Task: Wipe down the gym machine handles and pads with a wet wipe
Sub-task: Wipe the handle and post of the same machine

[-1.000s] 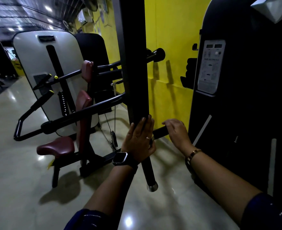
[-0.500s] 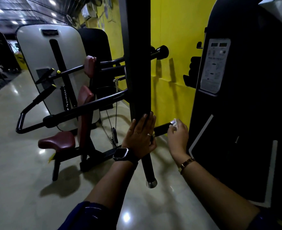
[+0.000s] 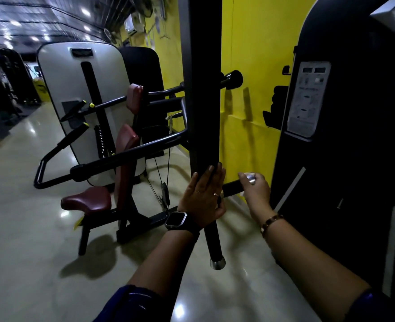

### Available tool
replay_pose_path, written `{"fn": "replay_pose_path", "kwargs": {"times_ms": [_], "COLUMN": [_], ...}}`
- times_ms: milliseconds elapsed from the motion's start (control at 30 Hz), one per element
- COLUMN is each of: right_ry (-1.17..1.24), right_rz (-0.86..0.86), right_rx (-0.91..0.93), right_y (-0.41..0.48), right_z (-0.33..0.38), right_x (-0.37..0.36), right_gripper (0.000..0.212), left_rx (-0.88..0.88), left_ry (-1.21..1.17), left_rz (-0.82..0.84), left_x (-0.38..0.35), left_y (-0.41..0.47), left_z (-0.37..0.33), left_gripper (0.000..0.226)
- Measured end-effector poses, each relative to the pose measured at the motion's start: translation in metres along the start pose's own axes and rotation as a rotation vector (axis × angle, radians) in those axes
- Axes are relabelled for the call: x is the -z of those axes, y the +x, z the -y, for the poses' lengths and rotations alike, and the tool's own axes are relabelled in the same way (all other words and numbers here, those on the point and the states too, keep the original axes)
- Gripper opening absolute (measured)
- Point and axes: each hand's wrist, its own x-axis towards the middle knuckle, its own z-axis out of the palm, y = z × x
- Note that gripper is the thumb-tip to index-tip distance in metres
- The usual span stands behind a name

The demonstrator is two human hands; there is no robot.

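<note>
Head view: right hand (image 3: 257, 192) is curling fingers round the short handle (image 3: 232, 188), wet wipe seemingly bunched beneath; left hand (image 3: 203, 196) is pressing flat, fingers together, on the upright (image 3: 203, 112); maroon pads (image 3: 126, 140) judged not yet wiped

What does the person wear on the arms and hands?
Left wrist: a smartwatch with a square dark face and black band; rings on the left hand. Right wrist: a gold-coloured bracelet. Both upper arms have dark blue sleeves.
</note>
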Motion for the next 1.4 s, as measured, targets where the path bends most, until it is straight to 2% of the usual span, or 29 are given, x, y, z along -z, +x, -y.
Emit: {"fn": "replay_pose_path", "kwargs": {"times_ms": [67,133,233,333,400,500,567,633,667,733,833,900,1000,1133,1267,1333,1400], "right_ry": [-0.168,-0.346,-0.526,-0.587,-0.502,-0.204,0.115,0.449,0.606,0.833,0.913,0.974,1.113,1.217,1.309,1.287,1.174], "right_rz": [-0.134,-0.149,-0.072,0.115,0.239,0.296,0.283,0.261,0.239,0.159,0.091,0.134,0.213,0.232,0.233,0.205,0.149], "right_rx": [0.117,0.236,0.380,0.380,0.306,0.094,-0.131,-0.341,-0.431,-0.549,-0.605,-0.615,-0.600,-0.590,-0.585,-0.613,-0.648], "right_y": [-0.014,-0.026,-0.019,0.004,0.016,0.021,0.020,0.014,0.009,0.001,-0.008,-0.014,-0.024,-0.031,-0.037,-0.039,-0.041], "right_z": [-0.003,-0.003,-0.001,0.003,0.008,0.008,0.004,0.002,0.005,0.008,0.005,0.000,-0.008,-0.019,-0.030,-0.033,-0.034], "right_x": [-0.008,-0.014,-0.010,0.001,0.008,0.012,0.012,0.009,0.008,0.004,-0.007,-0.015,-0.024,-0.028,-0.023,-0.021,-0.022], "right_gripper": [0.030,0.032,0.029,0.027,0.025,0.024,0.027,0.016,0.009,0.008,0.009,0.010,0.027,0.044,0.034,0.018,0.018], "left_rx": [-0.006,-0.005,0.000,0.004,0.007,0.004,0.003,0.000,-0.002,0.000,-0.002,-0.006,0.009,0.021,0.019,0.021,0.020], "left_ry": [-0.001,-0.005,-0.019,-0.016,-0.014,-0.012,-0.016,-0.025,-0.030,-0.030,-0.020,-0.017,-0.027,-0.041,-0.034,-0.027,-0.028], "left_rz": [-0.005,-0.008,0.004,0.014,0.014,0.007,0.000,-0.002,-0.006,-0.014,-0.012,-0.006,-0.015,-0.027,-0.016,-0.012,-0.012], "left_x": [0.000,0.001,0.002,0.003,0.003,0.002,0.003,0.003,0.003,0.002,0.000,-0.001,-0.002,-0.002,-0.003,-0.004,-0.004], "left_y": [-0.001,-0.001,-0.002,-0.002,-0.001,-0.001,0.000,0.000,0.000,-0.001,-0.002,-0.004,-0.003,0.000,0.000,-0.001,-0.002], "left_z": [0.000,0.000,0.000,-0.001,-0.001,0.000,0.001,0.001,0.000,0.000,0.000,0.000,-0.001,-0.002,-0.002,-0.002,-0.002], "left_gripper": [0.102,0.102,0.101,0.102,0.102,0.104,0.104,0.103,0.101,0.100,0.103,0.102,0.096,0.089,0.095,0.099,0.102]}}
